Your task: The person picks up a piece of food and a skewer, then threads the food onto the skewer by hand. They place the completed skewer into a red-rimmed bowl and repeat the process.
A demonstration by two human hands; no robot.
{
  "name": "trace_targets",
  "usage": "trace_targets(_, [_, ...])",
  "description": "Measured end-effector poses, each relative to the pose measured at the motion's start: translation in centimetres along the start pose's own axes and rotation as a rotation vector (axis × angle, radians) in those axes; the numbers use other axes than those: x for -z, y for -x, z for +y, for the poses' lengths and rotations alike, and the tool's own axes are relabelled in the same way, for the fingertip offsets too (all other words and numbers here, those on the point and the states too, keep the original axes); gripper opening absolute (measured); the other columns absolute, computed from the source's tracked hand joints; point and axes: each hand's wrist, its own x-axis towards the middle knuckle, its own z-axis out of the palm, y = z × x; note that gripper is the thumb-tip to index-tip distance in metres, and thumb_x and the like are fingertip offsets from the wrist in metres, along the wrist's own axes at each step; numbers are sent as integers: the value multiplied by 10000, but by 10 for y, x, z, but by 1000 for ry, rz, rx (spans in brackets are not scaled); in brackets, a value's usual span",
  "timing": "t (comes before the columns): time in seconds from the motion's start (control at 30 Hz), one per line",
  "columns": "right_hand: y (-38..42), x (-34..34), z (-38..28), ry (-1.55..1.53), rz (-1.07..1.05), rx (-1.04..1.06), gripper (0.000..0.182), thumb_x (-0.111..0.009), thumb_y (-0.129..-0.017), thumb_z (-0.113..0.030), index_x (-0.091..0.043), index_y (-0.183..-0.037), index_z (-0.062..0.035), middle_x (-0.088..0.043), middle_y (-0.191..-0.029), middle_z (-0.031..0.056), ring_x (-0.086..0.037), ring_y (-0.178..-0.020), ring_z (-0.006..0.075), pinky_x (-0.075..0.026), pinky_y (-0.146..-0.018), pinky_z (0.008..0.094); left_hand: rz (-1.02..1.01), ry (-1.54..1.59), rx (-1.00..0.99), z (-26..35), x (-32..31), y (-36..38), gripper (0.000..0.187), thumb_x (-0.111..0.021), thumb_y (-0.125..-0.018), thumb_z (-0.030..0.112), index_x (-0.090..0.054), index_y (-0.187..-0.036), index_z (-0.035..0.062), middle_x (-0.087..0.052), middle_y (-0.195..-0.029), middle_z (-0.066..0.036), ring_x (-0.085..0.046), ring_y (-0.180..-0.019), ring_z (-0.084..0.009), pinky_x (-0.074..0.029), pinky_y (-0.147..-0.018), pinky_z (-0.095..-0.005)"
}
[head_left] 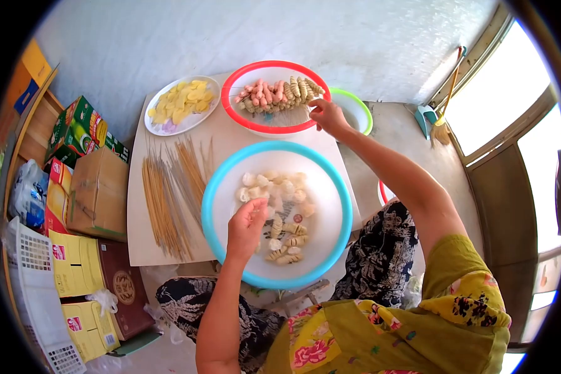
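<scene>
My left hand hovers over the blue-rimmed basin, its fingers curled together and nothing visible in them. Inside that basin lie pale, whitish food pieces and several tan, spiral-cut food pieces. At the right edge of the red-rimmed basin, my right hand has its fingers closed; whatever they may hold is hidden. Beside it, in the red-rimmed basin, rest pink sausage-like pieces and a row of tan spiral pieces, with thin sticks under them.
Bamboo skewers lie on the table at left. An oval plate holds sliced yellow food. A green-rimmed basin stands behind my right hand. Boxes and a white crate line the left side; a broom leans at right.
</scene>
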Motion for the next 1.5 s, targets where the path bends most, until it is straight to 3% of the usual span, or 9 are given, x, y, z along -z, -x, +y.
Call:
trace_targets(0.17, [83, 5, -11, -217, -84, 60, 287, -589, -820, -56, -584, -1098, 15, -634, -786, 63, -569, -516, 108, -481, -492, 259, 87, -749, -368, -10, -10, 11, 240, -640, -791, 72, -610, -1029, 62, -571, -824, -97, -596, -750, -255, -480, -678, -351])
trace_targets(0.33, [158, -9, -18, -490, -206, -62, 269, -571, -866, -60, -581, -1131, -19, -627, -848, 64, -543, -534, 87, -450, -473, 228, 20, -810, -470, -45, -4, 4, 241, -596, -788, 28, -588, -1029, 43, -502, -774, -118, -554, -704, -253, -455, -654, -361])
trace_targets(0.5, [192, -12, -14, -546, -211, -71, 284, -535, -889, -77, -558, -1161, 3, -635, -878, 53, -525, -539, 70, -413, -503, 195, 325, -511, -571, -23, 22, 3, 192, -572, -850, 62, -621, -1035, 50, -611, -840, -70, -600, -743, -166, -487, -681, -288])
trace_targets(0.77, [192, -16, -15, -574, -263, -61, 254, -503, -909, -86, -565, -1139, 4, -629, -849, 41, -501, -552, 48, -402, -509, 188, 618, -474, -180, -51, 148, -10, 170, -595, -803, 77, -653, -953, 25, -665, -774, -97, -625, -652, -183, -498, -621, -322])
trace_targets(0.87, [191, -22, -14, -563, -315, -63, 241, -502, -910, -77, -573, -1124, 8, -623, -828, 38, -494, -553, 47, -406, -510, 188, 620, -873, -35, -87, 171, -11, 142, -605, -783, 112, -697, -880, 63, -675, -747, -111, -655, -700, -234, -509, -640, -352])
trace_targets(0.97, [190, -26, -13, -534, -380, -42, 223, -502, -909, -70, -586, -1101, 8, -617, -805, 34, -483, -547, 49, -411, -508, 192, 536, -1113, 161, -104, 168, -5, 125, -624, -757, 144, -707, -814, 70, -676, -774, -150, -656, -753, -309, -512, -673, -416])
trace_targets(1.03, [192, -28, -17, -425, -436, -41, 209, -505, -908, -69, -601, -1082, -5, -608, -775, 28, -475, -543, 52, -415, -505, 195, 675, -1264, 307, -105, 158, -4, 134, -627, -758, 146, -702, -839, 71, -682, -826, -153, -654, -800, -334, -516, -700, -435])
trace_targets(1.33, [197, -32, -29, -260, -484, 10, 208, -499, -905, -76, -622, -1063, -20, -599, -746, 6, -484, -536, 49, -406, -499, 191, 542, -1213, 583, -80, 144, -11, 220, -624, -779, 156, -654, -925, -5, -653, -975, -211, -631, -947, -362, -524, -775, -431])
trace_targets(1.5, [201, -30, -30, -267, -477, 71, 217, -496, -891, -64, -625, -1061, -21, -595, -736, 5, -485, -534, 55, -413, -501, 199, 583, -1186, 557, -77, 135, -9, 283, -682, -736, 218, -657, -917, 2, -659, -948, -205, -640, -908, -344, -522, -741, -424])
